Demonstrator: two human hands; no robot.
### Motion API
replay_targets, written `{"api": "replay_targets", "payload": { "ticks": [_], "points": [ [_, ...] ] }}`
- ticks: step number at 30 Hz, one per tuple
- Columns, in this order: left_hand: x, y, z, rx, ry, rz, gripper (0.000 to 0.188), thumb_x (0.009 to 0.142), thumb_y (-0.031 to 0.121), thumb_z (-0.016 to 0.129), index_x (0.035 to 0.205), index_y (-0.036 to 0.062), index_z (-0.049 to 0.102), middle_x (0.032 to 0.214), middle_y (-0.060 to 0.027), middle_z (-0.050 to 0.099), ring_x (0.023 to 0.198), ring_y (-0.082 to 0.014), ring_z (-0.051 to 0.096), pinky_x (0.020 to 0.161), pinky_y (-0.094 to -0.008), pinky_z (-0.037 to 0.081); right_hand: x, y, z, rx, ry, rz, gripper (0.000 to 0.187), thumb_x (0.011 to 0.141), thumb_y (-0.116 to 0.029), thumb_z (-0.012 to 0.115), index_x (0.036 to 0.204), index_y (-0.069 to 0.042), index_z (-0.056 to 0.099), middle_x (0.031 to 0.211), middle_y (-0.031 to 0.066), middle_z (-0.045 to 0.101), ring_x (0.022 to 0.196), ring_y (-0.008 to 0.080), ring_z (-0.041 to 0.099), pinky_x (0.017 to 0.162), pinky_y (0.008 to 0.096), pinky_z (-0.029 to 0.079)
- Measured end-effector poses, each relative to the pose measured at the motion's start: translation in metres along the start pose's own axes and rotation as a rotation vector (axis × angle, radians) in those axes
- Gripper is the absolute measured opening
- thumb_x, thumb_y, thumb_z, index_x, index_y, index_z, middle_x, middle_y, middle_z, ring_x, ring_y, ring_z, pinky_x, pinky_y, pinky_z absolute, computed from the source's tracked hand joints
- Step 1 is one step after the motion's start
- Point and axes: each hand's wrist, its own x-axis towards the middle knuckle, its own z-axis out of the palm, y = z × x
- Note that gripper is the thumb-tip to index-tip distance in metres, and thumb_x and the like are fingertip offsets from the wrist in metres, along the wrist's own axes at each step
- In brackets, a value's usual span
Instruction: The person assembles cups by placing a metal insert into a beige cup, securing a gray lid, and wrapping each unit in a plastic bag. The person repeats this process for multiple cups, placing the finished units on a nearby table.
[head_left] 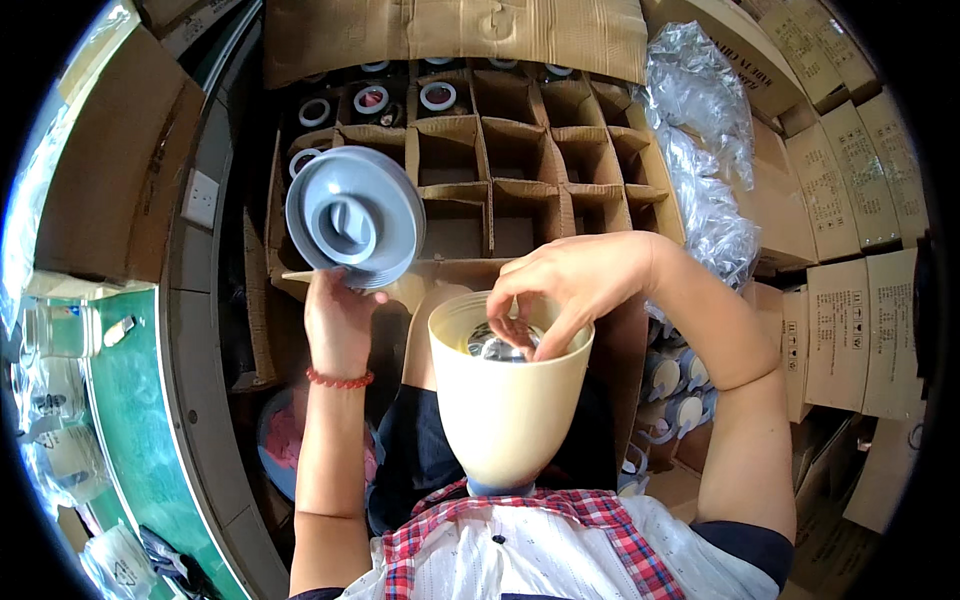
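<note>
My left hand [340, 318], with a red bead bracelet at the wrist, grips the lower edge of a round grey plastic screw base [395, 205]. This base is held up at the left, its ringed inner face toward me. A cream tapered flask shell [512, 415] stands between my legs, its wide mouth up. My right hand [560, 305] reaches over the rim from the right. Its fingers are curled inward, thumb and fingertips pinched at a shiny silvery piece [497, 348] inside the mouth. How deep that piece goes is hidden by the shell.
Ahead stands a divided cardboard box [520, 190], several ringed bottle tops in its far left cells. Clear plastic wrap [705, 150] hangs along its right side. Stacked cartons [840, 320] line the right. Grey-white handled parts [680, 395] lie beside my right arm; a green tabletop [130, 400] is at left.
</note>
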Motion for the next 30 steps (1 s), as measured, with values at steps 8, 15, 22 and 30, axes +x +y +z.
{"api": "replay_targets", "payload": {
  "ticks": [8, 15, 22, 30],
  "points": [
    [-0.008, 0.009, 0.023, 0.15, -0.107, 0.28, 0.035, 0.09, 0.002, 0.042, 0.125, 0.0051, 0.048, 0.116, -0.0099, 0.059, 0.105, -0.023, 0.062, 0.087, -0.0452, 0.056, 0.021, -0.035, 0.008, -0.421, 0.055, 0.255, 0.048, 0.082, -0.049, 0.067, 0.085, -0.002, 0.066, 0.082, 0.014, 0.07, 0.081, 0.0307, 0.069, 0.071, 0.0394, 0.055],
    [-0.007, 0.0, 0.028, 0.194, -0.208, 0.311, 0.039, 0.093, 0.001, 0.041, 0.132, 0.0058, 0.045, 0.122, -0.0109, 0.059, 0.111, -0.0254, 0.062, 0.092, -0.0459, 0.056, 0.011, -0.03, 0.007, -0.438, 0.07, 0.186, 0.044, 0.081, -0.048, 0.067, 0.084, -0.005, 0.068, 0.084, 0.0118, 0.07, 0.078, 0.0296, 0.068, 0.07, 0.0381, 0.054],
    [-0.016, 0.001, 0.041, 0.243, -0.302, 0.36, 0.046, 0.095, -0.002, 0.043, 0.14, 0.0058, 0.041, 0.13, -0.0118, 0.055, 0.117, -0.0243, 0.058, 0.098, -0.0417, 0.051, -0.031, -0.002, -0.011, 0.118, 0.711, 0.1, 0.07, 0.09, -0.061, 0.055, 0.126, -0.001, 0.056, 0.114, 0.011, 0.064, 0.103, 0.021, 0.064, 0.084, 0.0339, 0.051],
    [-0.02, -0.011, 0.066, 0.394, -0.743, 0.106, 0.06, 0.092, 0.043, 0.056, 0.133, 0.0017, 0.042, 0.137, -0.0152, 0.047, 0.128, -0.0241, 0.043, 0.109, -0.0407, 0.032, -0.01, 0.046, 0.063, 0.864, 0.97, -0.51, 0.055, 0.091, -0.052, 0.061, 0.123, -0.008, 0.058, 0.131, 0.0143, 0.054, 0.125, 0.0229, 0.049, 0.106, 0.0394, 0.039]
  ]
}}
